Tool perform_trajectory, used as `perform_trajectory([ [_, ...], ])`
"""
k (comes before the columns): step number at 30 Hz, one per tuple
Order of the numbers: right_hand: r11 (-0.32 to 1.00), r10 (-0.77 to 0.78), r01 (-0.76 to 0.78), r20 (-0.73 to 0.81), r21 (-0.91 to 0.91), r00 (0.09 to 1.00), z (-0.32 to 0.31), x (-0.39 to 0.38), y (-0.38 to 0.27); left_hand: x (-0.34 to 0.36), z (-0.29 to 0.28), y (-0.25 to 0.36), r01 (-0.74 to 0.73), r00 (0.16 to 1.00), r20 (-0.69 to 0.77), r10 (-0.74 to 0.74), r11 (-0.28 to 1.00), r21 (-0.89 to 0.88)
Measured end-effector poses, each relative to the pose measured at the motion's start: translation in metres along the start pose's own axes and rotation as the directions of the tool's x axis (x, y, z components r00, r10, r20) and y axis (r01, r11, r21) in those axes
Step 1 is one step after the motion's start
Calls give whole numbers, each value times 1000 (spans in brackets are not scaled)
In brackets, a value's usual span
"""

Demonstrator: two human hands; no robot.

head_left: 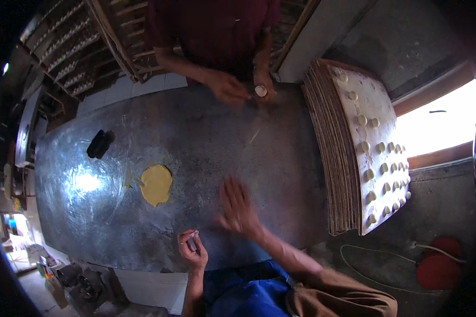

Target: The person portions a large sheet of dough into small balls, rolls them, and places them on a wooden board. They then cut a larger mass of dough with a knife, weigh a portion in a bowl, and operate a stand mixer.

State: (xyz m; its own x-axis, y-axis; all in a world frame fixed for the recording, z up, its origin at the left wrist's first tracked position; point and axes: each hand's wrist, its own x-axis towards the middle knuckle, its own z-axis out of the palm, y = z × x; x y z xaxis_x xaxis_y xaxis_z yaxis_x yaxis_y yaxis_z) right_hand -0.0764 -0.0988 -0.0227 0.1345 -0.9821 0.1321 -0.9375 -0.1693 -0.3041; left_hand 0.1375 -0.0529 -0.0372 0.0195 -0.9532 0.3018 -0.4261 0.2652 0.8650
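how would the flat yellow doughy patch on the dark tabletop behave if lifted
The flat yellow doughy patch would probably sag or tear, given its soft-looking, ragged edge. It may cling to the dark, smooth tabletop, since yellow traces lie beside it. Lying flat, it seems unlikely to roll.

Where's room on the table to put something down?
The table has bare patches between the right hand and the board stack, and left of the yellow disc, below the black object. The nearer end of the top board is crowded with pale round pieces.
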Motion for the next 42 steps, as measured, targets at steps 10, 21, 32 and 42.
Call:
perform_trajectory([
  [10,863,490,-491,-42,-121,871,-43,146,106,9,19,0,-126,990,66,121,989,76],
  [21,935,277,-260,42,-240,960,-25,10,102,7,17,-6,-123,991,59,118,988,91],
  [32,965,133,-172,195,197,972,-12,-60,51,-6,16,-12,-95,995,48,89,985,141],
  [42,937,331,-346,-187,-54,925,8,141,51,4,24,-6,-78,996,48,73,991,113],
])
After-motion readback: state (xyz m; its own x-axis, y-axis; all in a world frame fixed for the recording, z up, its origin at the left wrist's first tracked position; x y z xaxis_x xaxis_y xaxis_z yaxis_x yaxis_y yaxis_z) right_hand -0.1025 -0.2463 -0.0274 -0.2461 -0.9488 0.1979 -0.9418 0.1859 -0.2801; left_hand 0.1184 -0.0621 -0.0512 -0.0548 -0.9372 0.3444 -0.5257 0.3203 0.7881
